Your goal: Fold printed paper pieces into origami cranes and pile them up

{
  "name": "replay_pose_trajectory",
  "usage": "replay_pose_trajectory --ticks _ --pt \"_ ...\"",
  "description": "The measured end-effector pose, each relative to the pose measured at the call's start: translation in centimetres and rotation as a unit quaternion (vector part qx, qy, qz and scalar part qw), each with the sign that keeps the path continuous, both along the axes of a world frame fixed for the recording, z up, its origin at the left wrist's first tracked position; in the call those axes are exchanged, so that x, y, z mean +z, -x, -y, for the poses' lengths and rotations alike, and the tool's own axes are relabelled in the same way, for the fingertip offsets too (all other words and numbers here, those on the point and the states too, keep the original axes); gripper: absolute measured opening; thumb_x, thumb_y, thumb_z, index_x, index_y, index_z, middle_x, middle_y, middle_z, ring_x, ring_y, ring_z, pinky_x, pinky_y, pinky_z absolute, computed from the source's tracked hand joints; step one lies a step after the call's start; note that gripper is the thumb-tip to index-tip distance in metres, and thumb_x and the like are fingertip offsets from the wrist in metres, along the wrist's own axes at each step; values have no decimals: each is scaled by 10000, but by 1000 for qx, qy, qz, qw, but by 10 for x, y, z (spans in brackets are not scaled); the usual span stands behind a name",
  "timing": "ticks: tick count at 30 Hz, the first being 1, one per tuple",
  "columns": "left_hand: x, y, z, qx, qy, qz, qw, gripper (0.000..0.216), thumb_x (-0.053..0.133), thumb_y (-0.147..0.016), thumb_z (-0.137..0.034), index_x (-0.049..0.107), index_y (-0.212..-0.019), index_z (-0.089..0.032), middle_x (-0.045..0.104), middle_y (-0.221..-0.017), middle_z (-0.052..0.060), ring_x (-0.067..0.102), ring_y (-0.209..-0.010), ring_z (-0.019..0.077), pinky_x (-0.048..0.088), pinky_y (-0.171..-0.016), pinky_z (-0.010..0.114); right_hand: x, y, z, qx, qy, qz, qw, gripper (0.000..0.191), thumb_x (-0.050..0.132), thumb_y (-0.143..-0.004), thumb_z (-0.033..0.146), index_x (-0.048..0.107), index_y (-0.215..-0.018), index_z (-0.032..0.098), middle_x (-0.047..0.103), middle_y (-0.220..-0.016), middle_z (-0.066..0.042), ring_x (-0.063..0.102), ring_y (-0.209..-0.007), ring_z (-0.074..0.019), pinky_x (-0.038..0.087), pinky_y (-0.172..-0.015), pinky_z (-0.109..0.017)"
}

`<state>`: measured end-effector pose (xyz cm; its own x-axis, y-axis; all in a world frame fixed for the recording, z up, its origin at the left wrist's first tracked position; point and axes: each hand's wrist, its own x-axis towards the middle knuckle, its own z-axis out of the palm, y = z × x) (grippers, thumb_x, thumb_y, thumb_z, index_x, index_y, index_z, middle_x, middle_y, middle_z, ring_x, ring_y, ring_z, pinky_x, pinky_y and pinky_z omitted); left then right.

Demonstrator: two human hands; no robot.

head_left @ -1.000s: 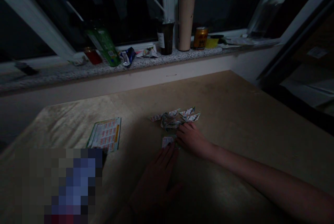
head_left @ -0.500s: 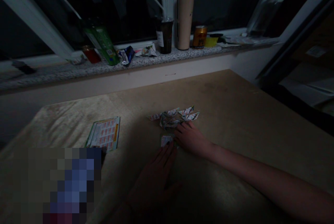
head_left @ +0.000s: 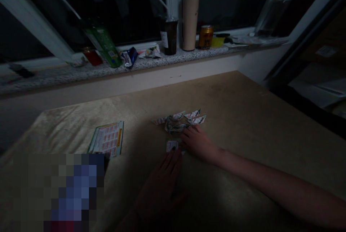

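Note:
A small folded piece of printed paper (head_left: 172,145) lies on the tan table (head_left: 243,116). My left hand (head_left: 162,181) rests flat, fingers stretched out, with its fingertips on the paper's near edge. My right hand (head_left: 198,143) lies palm down beside the paper's right side, fingers extended and touching the table. Just beyond both hands sits a cluster of several small folded paper pieces (head_left: 180,120). The room is dim.
A printed sheet (head_left: 106,143) lies at the left of the table, with a blurred patch below it. The stone windowsill (head_left: 81,73) holds a green bottle (head_left: 104,46), a dark cup with a straw (head_left: 168,37), a tall beige flask (head_left: 190,12), a can (head_left: 205,37) and wrappers.
Both hands stay almost still at the small folded paper; the view has drifted slightly.

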<state>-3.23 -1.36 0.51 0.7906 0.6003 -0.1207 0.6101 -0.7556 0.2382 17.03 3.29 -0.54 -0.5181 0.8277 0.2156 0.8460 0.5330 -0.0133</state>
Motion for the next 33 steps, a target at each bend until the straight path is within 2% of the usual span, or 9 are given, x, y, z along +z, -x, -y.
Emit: replay_pose_trajectory --ticks 2,5,7,11,14,18,26,33 --pt "-1 0 1 2 -1 6 1000 816 498 -810 -488 110 -1431 -126 108 -1497 101 124 -1354 270 211 -1086 414 1 -4 10 12 -6 -37 999 169 510 -873 263 605 -960 153 630 -970 -85 549 -936 -224 408 -854 -374" --pt "-5 1 0 -3 -8 16 1000 811 472 -818 -519 123 -1428 -115 151 -1487 120 154 -1348 276 227 -1077 418 4 -9 34 72 -19 -82 994 320 442 -905 294 531 -1173 145 555 -1231 -88 437 -1185 -216 266 -1050 -391" --pt "-7 1 -1 -14 -21 22 999 791 441 -826 -548 183 -1413 -86 192 -1474 145 171 -1343 285 230 -1074 418 6 -11 52 84 25 -72 993 477 423 -902 359 397 -1316 123 451 -1348 -107 353 -1268 -217 201 -1093 -406" --pt "-9 0 -2 -21 -47 27 998 765 405 -841 -558 217 -1402 -72 202 -1474 138 177 -1342 278 217 -1077 410 8 -15 68 80 115 -80 987 647 391 -882 490 252 -1398 125 321 -1432 -106 251 -1327 -215 107 -1124 -416" --pt "-8 -2 -2 -20 -42 18 999 778 420 -833 -555 204 -1406 -75 176 -1482 126 161 -1346 271 212 -1080 401 7 -18 67 75 157 -96 980 657 384 -878 512 235 -1406 149 299 -1443 -90 233 -1334 -202 66 -1129 -408" --pt "-6 -2 -3 -19 -31 9 999 800 435 -820 -560 184 -1414 -86 173 -1484 123 155 -1347 274 218 -1078 401 6 -19 62 76 174 -110 976 635 382 -886 492 218 -1411 174 284 -1451 -68 238 -1333 -189 51 -1129 -406" --pt "-3 -4 -6 -21 -20 -29 999 812 399 -815 -604 231 -1400 -67 181 -1474 145 167 -1343 289 237 -1067 413 5 -20 64 58 135 -119 982 578 430 -882 387 286 -1387 146 348 -1420 -82 266 -1322 -190 88 -1128 -412" --pt "-2 -3 -4 -10 4 -23 1000 805 419 -811 -593 223 -1405 -86 153 -1485 127 130 -1350 289 212 -1080 426 7 -23 62 39 120 -113 986 572 427 -877 425 318 -1373 161 401 -1388 -76 283 -1315 -206 -1 -1125 -452"
